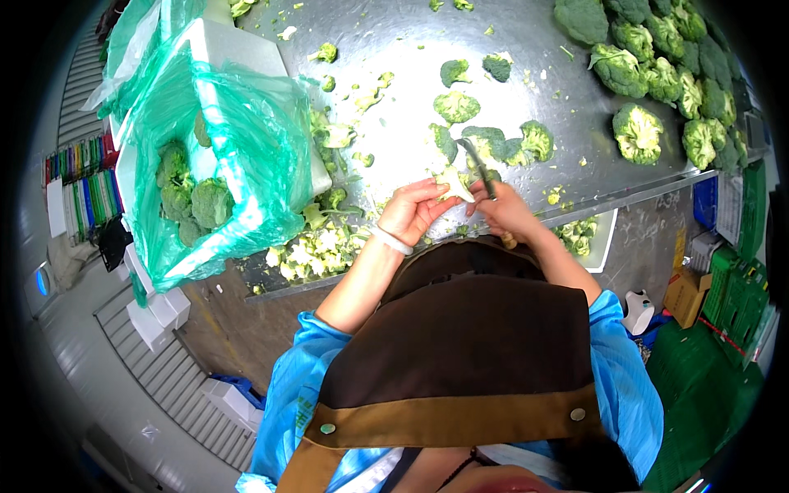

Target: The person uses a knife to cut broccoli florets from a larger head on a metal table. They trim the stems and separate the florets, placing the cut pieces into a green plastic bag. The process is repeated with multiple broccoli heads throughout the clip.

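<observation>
My left hand [411, 215] pinches a pale-stemmed broccoli floret [454, 182] at the near edge of the metal table. In my right hand [508, 215] is a knife [477, 161], its dark, curved blade pointing away from me and a wooden handle end showing below the fist. The blade lies just right of the floret; whether the two touch I cannot tell. Beyond my hands are several cut broccoli pieces [457, 107]. Pale stem trimmings [316, 256] are heaped beside my left wrist.
A white foam box lined with a green plastic bag [271, 193] stands at the left, broccoli [212, 202] inside. Whole broccoli heads [638, 134] are piled far right. Below the table's right edge sits a white container [606, 246] with green pieces. Green crates [727, 287] stand at the right.
</observation>
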A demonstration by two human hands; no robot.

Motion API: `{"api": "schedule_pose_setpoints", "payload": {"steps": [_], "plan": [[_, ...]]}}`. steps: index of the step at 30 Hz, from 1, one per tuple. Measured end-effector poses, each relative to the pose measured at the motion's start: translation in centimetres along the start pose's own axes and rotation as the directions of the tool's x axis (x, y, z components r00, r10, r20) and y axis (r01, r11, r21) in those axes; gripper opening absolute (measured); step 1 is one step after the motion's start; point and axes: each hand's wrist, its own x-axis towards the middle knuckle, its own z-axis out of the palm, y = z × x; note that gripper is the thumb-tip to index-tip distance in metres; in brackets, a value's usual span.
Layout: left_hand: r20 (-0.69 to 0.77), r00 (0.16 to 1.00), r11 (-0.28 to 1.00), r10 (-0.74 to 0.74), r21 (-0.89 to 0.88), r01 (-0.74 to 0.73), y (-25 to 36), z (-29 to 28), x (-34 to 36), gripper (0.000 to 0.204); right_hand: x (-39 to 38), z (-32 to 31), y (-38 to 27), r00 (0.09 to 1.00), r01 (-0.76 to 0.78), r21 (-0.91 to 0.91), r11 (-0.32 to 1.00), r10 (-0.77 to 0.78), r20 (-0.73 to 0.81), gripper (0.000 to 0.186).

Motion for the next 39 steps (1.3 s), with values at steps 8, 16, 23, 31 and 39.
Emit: {"api": "schedule_pose_setpoints", "payload": {"steps": [8, 16, 23, 31, 39], "plan": [[0.168, 0.92, 0.39, 0.354, 0.867, -0.309, -3.0, -2.1, 4.4, 0.048, 1.3, -3.5, -1.1, 0.676, 0.213, -0.739, 0.639, -0.643, -0.36, 0.045], [0.286, 0.819, 0.094, 0.498, 0.921, -0.379, 0.1, 2.5, 1.4, 0.059, 3.2, -5.1, -3.3, 0.823, 0.336, -0.48, 0.81, -0.501, -0.269, 0.043], [0.276, 0.886, 0.601, 0.373, 0.656, -0.457, 1.7, 5.6, -0.7, 0.06, -0.8, -2.4, -5.5, 0.961, 0.209, 0.046, 0.977, -0.196, -0.195, 0.029], [0.137, 0.708, 0.466, 0.692, 0.664, -0.584, 1.8, 4.5, -1.0, 0.056, -3.8, 1.6, -5.1, 0.741, 0.468, -0.584, 0.663, -0.655, -0.15, 0.021], [0.156, 0.783, 0.547, 0.602, 0.634, -0.547, 2.6, 4.8, -2.0, 0.055, -3.2, 2.0, -4.5, 0.807, 0.415, -0.621, 0.665, -0.584, -0.086, 0.025]]}}
